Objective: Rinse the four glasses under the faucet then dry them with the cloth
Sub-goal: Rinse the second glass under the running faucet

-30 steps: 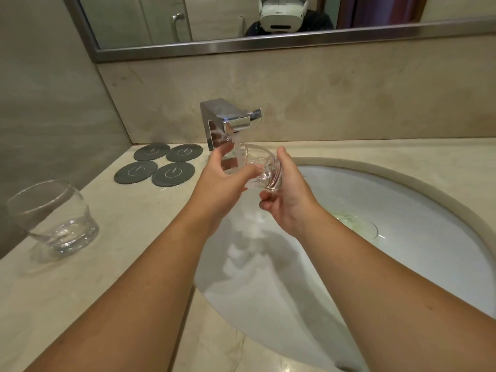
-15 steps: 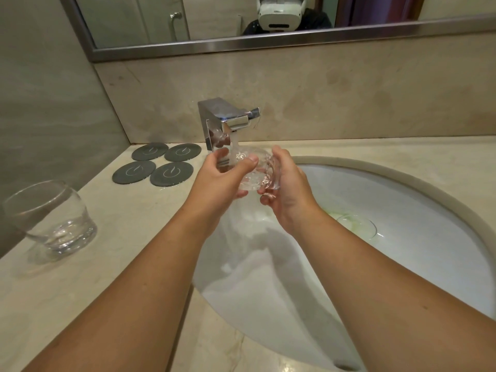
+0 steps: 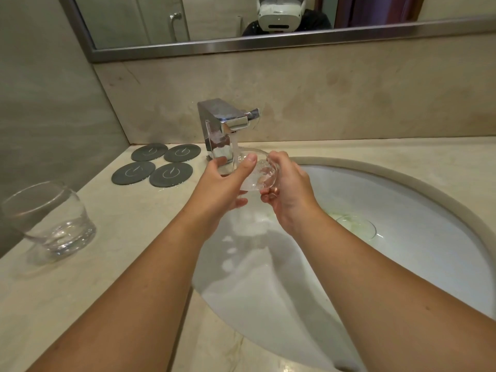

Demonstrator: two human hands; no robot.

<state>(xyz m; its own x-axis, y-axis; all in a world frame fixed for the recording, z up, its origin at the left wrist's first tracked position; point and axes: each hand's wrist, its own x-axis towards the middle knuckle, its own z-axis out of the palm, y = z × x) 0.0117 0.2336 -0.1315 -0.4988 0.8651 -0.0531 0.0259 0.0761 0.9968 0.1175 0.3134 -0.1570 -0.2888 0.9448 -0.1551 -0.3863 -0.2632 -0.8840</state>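
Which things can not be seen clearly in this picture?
Head view only:
- Held glass: partly covered by left hand and right hand.
- Cloth and two more glasses: out of frame.
- Glass on counter: rim cut by left edge.
- Sink: near part hidden by forearms.

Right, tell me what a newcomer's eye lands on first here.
Centre frame, the left hand and right hand hold a clear glass tilted under the chrome faucet, over the white sink. A second glass stands upright on the counter at far left, with four dark coasters behind it.
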